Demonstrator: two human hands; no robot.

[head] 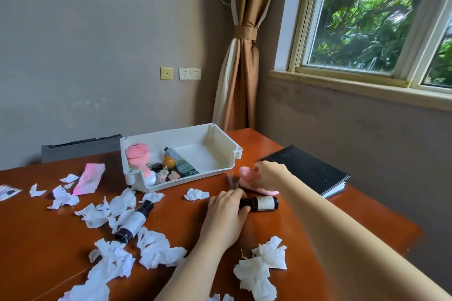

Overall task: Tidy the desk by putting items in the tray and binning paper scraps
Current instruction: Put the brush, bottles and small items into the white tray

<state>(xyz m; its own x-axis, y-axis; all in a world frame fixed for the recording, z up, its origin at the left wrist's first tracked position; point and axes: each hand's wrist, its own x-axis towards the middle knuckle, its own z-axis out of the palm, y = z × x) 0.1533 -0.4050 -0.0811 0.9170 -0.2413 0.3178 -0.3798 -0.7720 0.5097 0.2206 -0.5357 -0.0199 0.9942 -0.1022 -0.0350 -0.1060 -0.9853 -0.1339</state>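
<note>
Though labelled, bottle [263,203] (in left hand [226,210]) seems illegible.

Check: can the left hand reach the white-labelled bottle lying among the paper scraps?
Probably yes, once freed: the left hand grips the small dark bottle. The white-labelled bottle lies uncovered to its left, only paper scraps beside it.
</note>
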